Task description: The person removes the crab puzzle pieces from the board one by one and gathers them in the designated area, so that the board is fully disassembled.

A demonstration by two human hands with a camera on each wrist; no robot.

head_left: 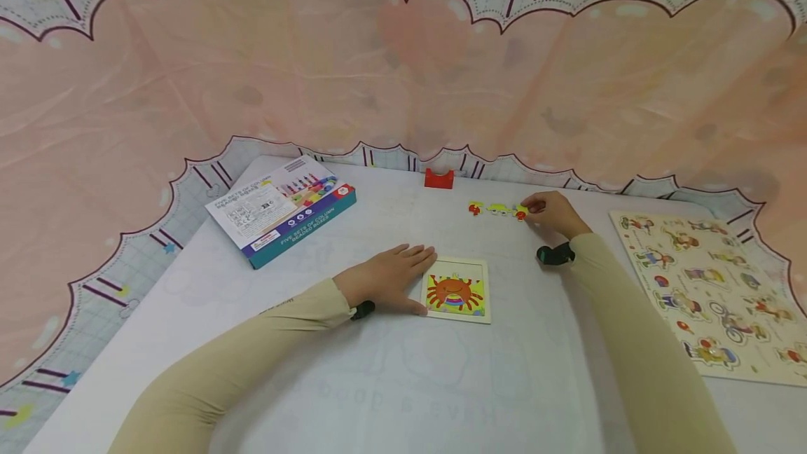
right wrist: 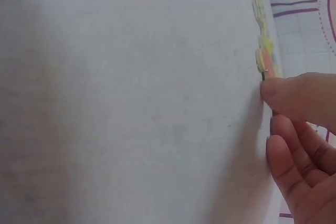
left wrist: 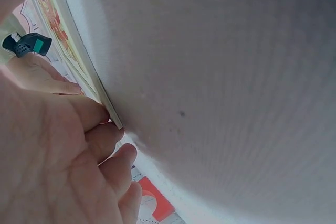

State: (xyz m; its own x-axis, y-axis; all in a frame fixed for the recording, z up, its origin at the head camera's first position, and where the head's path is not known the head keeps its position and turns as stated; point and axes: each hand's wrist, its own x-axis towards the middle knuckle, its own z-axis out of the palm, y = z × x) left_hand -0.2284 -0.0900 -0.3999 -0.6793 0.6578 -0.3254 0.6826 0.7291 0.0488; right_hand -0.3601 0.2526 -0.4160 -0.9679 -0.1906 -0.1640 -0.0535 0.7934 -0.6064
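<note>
A small square puzzle tray [head_left: 457,260] with a pale frame lies on the white table, showing a red crab picture with a bare strip along its top. My left hand [head_left: 392,279] holds the tray's left side, thumb near the lower corner and fingers at the upper one; in the left wrist view its fingertips [left wrist: 113,132] bend against the frame edge. Farther back, my right hand [head_left: 555,214] pinches a yellow and red puzzle piece [head_left: 520,211] at the table surface. Left of it lie a yellow-green piece [head_left: 500,209] and a red and yellow piece [head_left: 475,209].
A boxed bead set [head_left: 284,209] lies at the back left. A red plastic holder [head_left: 438,179] stands near the back edge, by the patterned curtain [head_left: 403,76]. On the right lies a large picture board [head_left: 700,286] with several cut-out figures.
</note>
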